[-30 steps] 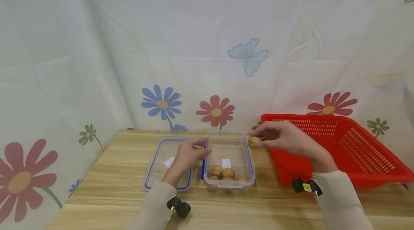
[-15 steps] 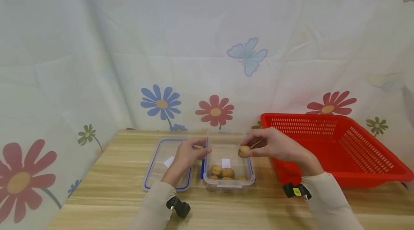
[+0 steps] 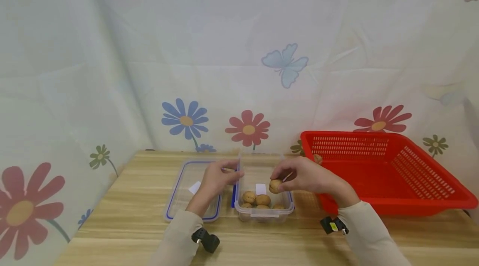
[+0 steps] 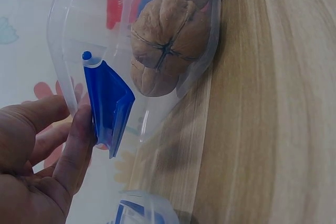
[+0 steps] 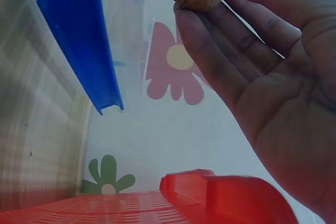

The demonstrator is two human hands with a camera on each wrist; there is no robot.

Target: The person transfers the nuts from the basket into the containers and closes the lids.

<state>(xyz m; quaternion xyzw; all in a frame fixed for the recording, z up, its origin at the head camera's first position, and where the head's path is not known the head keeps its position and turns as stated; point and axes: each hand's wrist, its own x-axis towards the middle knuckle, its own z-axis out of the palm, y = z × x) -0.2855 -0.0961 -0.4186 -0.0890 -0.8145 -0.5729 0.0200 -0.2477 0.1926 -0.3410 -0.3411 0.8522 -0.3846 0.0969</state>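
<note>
- On the light wooden table [image 3: 123, 224], a red slotted plastic basket [image 3: 411, 174] sits at the right.
- Beside it, a clear plastic box with blue clips [image 3: 263, 212] holds brown walnuts [image 3: 256, 198].
- Left hand [image 3: 215, 180] pinches the box's blue clip [image 4: 107, 103].
- Right hand [image 3: 308, 176] grasps a brown walnut [image 3: 275, 186] in its fingertips above the box.

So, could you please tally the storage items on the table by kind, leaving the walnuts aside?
clear box: 1
clear lid: 1
red basket: 1
Total: 3
</note>
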